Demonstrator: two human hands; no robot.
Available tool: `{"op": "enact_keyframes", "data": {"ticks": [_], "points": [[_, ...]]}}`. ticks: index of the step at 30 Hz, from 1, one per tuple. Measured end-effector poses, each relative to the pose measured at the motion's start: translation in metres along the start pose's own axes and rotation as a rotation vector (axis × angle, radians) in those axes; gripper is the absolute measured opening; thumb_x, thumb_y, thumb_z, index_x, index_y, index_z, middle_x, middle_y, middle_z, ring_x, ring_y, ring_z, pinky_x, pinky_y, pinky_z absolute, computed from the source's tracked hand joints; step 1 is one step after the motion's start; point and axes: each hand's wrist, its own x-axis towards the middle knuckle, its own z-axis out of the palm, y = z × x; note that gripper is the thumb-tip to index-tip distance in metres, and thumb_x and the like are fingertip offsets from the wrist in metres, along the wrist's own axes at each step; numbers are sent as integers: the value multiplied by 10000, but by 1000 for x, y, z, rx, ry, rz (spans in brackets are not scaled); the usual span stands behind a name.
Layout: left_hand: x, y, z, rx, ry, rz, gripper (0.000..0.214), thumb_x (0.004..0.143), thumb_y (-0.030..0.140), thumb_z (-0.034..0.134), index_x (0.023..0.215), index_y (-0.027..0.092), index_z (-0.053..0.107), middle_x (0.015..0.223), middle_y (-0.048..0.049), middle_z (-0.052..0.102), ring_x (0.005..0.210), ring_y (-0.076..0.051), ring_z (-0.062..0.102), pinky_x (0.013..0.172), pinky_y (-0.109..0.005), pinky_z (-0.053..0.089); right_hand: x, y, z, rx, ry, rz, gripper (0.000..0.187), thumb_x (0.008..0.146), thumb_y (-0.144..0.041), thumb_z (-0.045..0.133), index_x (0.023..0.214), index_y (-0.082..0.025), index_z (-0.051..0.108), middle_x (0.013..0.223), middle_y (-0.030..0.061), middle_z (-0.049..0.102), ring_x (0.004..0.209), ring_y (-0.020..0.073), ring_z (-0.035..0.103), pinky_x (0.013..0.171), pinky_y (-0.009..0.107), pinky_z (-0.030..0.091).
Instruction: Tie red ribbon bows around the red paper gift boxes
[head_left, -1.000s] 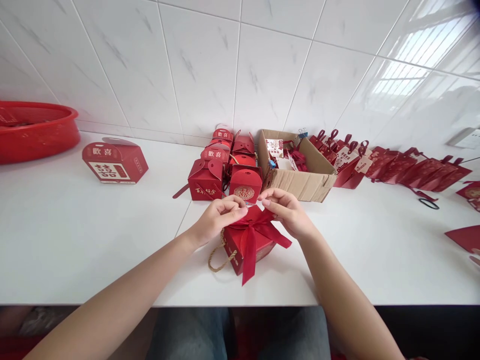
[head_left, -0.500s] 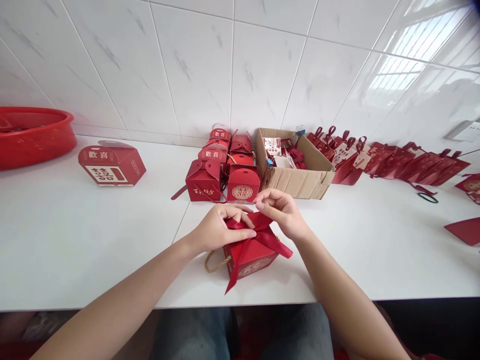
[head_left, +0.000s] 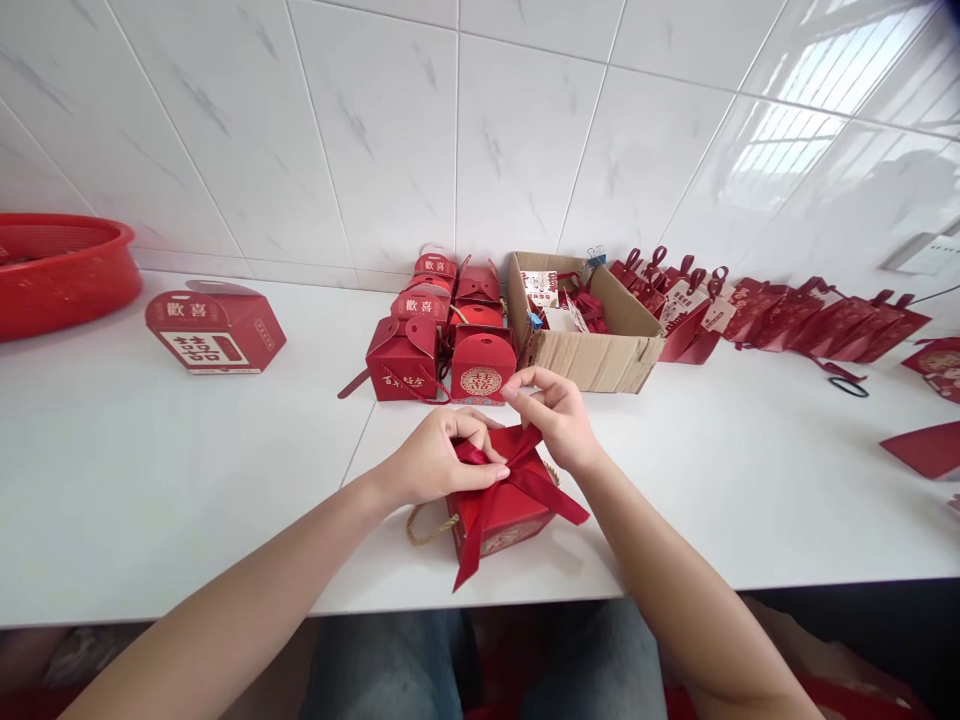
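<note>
A small red gift box with a rope handle sits near the front edge of the white counter. A red ribbon is tied over its top, with two tails hanging down. My left hand rests on the box's top and pinches the left loop of the ribbon. My right hand is closed on the right loop, just above the box.
Several closed red gift boxes stand behind. An open cardboard box holds tags and ribbons. Flat folded red boxes lie in a row at the right. A larger red box and a red basin are at the left.
Both hands keep working the ribbon's loops on the box. The right hand has drawn its loop up and back a little, and the front ribbon tail has swung leftward.
</note>
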Motion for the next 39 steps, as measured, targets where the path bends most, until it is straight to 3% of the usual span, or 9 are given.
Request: {"op": "enact_keyframes", "data": {"ticks": [4, 7, 10, 13, 17, 20, 25, 39], "points": [[0, -3, -2, -31, -16, -2, 470, 670, 255, 723, 494, 203, 291, 607, -32, 608, 996, -268, 609, 890, -379, 438, 1, -1, -3, 48, -33, 22, 241, 787, -388, 673, 769, -186, 544, 441, -106, 287, 401, 40, 177, 387, 201, 144], [0, -5, -5, -102, -26, -4, 483, 717, 308, 707, 522, 195, 280, 680, -32, 637, 831, -214, 621, 833, -355, 446, -1, -6, -10, 32, -173, 60, 237, 798, -399, 663, 824, -184, 566, 475, -96, 323, 424, 45, 221, 413, 203, 175], [0, -6, -9, -206, -40, -11, 408, 816, 410, 600, 544, 175, 407, 806, -53, 655, 794, -196, 595, 735, -323, 443, -3, -12, -17, -53, -293, 80, 266, 799, -426, 653, 833, -168, 597, 498, -81, 367, 442, 49, 256, 427, 210, 185], [1, -7, -11, -325, -55, -15, 372, 879, 455, 496, 662, 163, 574, 870, -52, 649, 815, -192, 586, 742, -308, 433, -5, -16, -19, -196, -326, 64, 278, 765, -418, 687, 776, -142, 654, 488, -66, 400, 457, 54, 298, 437, 215, 224], [1, -8, -12, -402, -75, -32, 350, 893, 440, 469, 759, 171, 648, 903, -44, 641, 859, -189, 579, 805, -303, 416, -7, -19, -16, -320, -356, 45, 228, 712, -359, 741, 718, -133, 718, 614, 10, 621, 554, 89, 482, 529, 228, 371], [1, -7, -11, -357, -34, -44, 323, 857, 407, 530, 660, 160, 603, 941, -46, 622, 875, -185, 561, 808, -299, 401, -7, -19, -16, -342, -387, 50, 217, 696, -357, 754, 732, -143, 748, 682, 39, 694, 587, 110, 540, 564, 238, 414], [1, -5, -9, -281, 8, -84, 396, 766, 289, 641, 522, 152, 361, 948, -31, 585, 745, -131, 523, 689, -283, 384, -7, -15, -20, -365, -432, 30, 219, 711, -374, 744, 719, -156, 760, 654, 35, 697, 564, 108, 532, 540, 236, 410], [3, -10, -12, -186, 50, -62, 314, 750, 287, 643, 524, 157, 468, 1025, -42, 530, 902, -194, 547, 805, -338, 401, -5, -16, -21, -450, -435, -40, 224, 743, -348, 709, 658, -142, 730, 595, 19, 652, 522, 83, 474, 506, 218, 396]]}}
